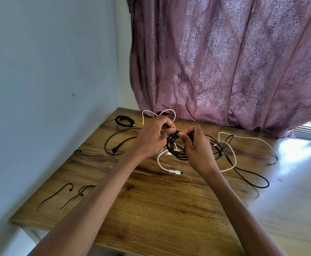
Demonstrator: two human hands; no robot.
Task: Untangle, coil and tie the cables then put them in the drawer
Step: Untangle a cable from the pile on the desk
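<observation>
Both hands meet over the middle of the wooden surface, and their grip is on one black coiled cable: the left hand has its fingers curled round the top left of the coil, pinching the strands there, while the right hand curls its thumb and fingers round the coil's right side, holding the loops together. The coil hangs just above the surface between the two hands. Under it lies a white cable, looping out to the near side and ending in a white plug that points right. To the right a tangle of a long black cable and another white cable spreads toward the bright far right part of the surface. At the far side, just beside the curtain, a thin white loop shows behind the left hand. At the far left lies a small black coiled cable, already wound, and nearer a grey-black cable curves in a wide arc. Near the left edge lie thin black ties, one of them further off, close to the pale wall.
</observation>
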